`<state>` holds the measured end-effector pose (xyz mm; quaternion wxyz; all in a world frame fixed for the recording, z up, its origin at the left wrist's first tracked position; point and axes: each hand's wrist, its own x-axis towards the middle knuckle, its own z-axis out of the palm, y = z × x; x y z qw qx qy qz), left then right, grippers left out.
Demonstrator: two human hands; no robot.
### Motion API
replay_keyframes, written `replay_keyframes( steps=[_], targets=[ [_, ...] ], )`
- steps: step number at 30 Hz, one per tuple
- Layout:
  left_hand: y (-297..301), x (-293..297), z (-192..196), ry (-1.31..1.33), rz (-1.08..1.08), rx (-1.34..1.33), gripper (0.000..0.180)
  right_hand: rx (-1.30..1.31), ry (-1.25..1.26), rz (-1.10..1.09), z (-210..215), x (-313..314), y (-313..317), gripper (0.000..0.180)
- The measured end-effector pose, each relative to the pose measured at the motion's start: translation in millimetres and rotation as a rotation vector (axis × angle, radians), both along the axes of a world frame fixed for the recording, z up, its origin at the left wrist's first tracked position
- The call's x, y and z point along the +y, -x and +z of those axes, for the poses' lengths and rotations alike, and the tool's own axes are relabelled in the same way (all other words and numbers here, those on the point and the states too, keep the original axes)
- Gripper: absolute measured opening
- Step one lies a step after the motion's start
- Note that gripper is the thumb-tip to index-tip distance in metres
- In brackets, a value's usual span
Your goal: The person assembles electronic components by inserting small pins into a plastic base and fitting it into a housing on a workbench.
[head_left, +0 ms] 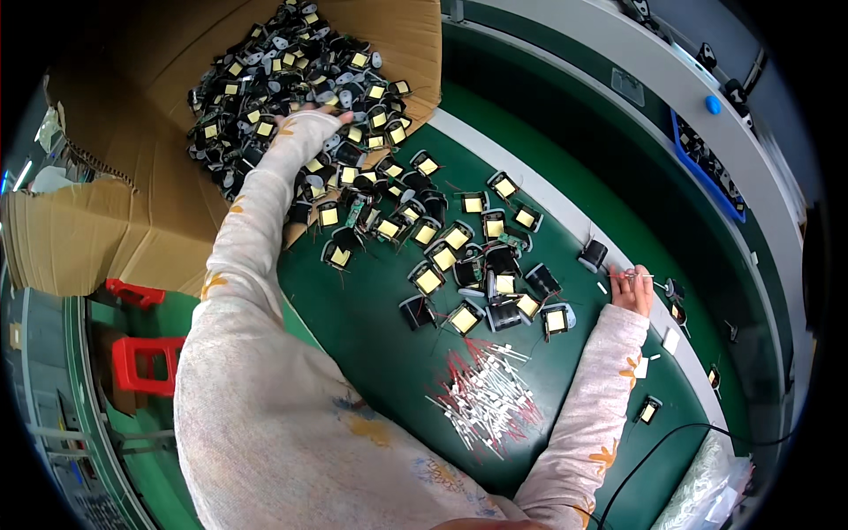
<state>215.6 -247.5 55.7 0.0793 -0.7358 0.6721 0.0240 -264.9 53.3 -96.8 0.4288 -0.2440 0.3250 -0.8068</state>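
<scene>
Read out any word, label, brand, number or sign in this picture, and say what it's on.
No text can be read in this picture.
Cardboard box: no legible print on the sides showing.
Yellow pads on the black parts: nothing legible.
Plastic bag: too blurred to tell.

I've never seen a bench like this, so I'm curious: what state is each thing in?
Cardboard box: open, heaped with black units
Units on the table: scattered loose, yellow squares showing on many
Red-and-white leads: loosely heaped
Blue tray: holding dark parts
Red stool: upright
Left hand: at the box's pile
Right hand: pinching a thin piece
</scene>
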Motion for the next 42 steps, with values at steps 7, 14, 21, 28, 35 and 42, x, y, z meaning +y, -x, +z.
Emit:
replay_keyframes(
  steps=[7,14,21,28,35,42],
  targets=[
    [40.2,28.5,-22.2,-0.142,-0.307,0.264,0.07,-0.023,-0.015,-0.002,2.0,3.9,0.3,0.018],
    [108.2,96.4,-15.8,-0.161,-0.657,0.501,0.048,-0.031,0.035,0.027,3.4,12.4,3.2,0.018],
    [174.6,139.2,2.5,-0.344,-1.004,0.278,0.05,-0.085,0.043,-0.027,0.2,44.3,4.6,0.015],
    [212.1,151.3,25.0,-0.68,-1.483,0.467,0.043,-0.066,0.045,-0.069,2.7,85.6,-0.1,0.016],
    [195.7,-31.4,-35.5,-0.038,-0.568,0.319,0.051,-0.077,0.047,-0.131,5.3,104.6,-3.2,0.015],
    [180.1,4.2,-84.3,-0.374,-1.065,0.393,0.046,-0.046,0.017,-0.192,1.6,114.4,-1.8,0.024]
  ],
)
